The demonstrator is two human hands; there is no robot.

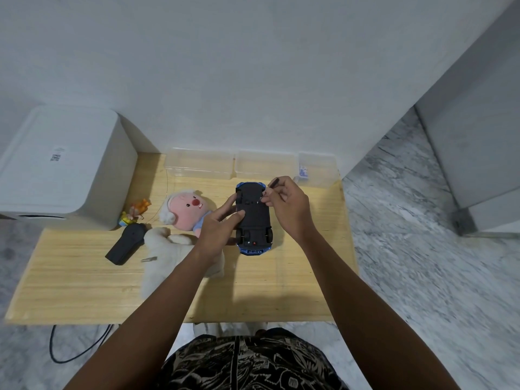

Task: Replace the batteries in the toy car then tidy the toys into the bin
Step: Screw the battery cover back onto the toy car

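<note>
A low wooden table (84, 288) stands on a grey marble floor (422, 249). On it lie a pink-faced plush doll (187, 211), a white soft toy (168, 257), a black remote control (126, 243), a small orange figure (139, 211), and three clear plastic boxes (199, 163) along the far edge.

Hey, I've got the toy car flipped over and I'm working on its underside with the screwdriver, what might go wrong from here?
1. The upside-down blue toy car is steadied only by your left hand; it may rock and make the thin dark screwdriver in your right hand slip.
2. A freed screw would be tiny and could roll off the light wooden table onto the marble floor.
3. The white plush toy crowds your left forearm.
</note>
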